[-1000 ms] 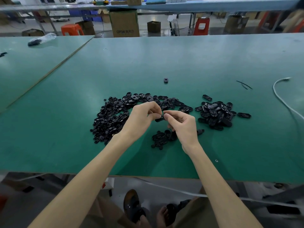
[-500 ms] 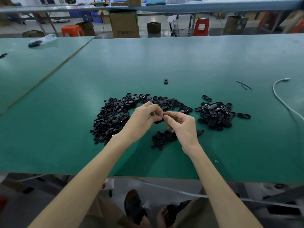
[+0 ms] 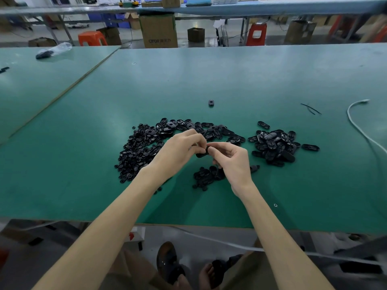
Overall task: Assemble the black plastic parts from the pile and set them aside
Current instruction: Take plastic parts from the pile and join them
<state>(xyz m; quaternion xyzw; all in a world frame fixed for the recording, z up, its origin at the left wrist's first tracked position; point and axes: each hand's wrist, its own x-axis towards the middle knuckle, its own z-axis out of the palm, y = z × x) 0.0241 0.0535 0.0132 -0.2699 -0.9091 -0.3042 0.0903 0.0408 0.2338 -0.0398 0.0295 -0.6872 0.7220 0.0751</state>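
Note:
My left hand [image 3: 178, 152] and my right hand [image 3: 231, 162] meet above the green table [image 3: 83, 164], both pinching one small black plastic part [image 3: 202, 153] between fingertips. A wide pile of small black parts [image 3: 142, 147] lies behind and left of my left hand. A smaller heap of oval black parts [image 3: 274, 145] sits to the right. A little cluster of black parts [image 3: 206, 175] lies directly under my hands, partly hidden by my right hand.
A single black part [image 3: 211, 102] lies alone farther back. A white cable [image 3: 360, 126] curves along the right side, with thin black ties [image 3: 311, 108] near it. A second green table [image 3: 31, 84] adjoins at left. Boxes and stools stand beyond.
Both hands stay together over the small cluster; the fingers have shifted slightly on the black part between them. The piles have not moved.

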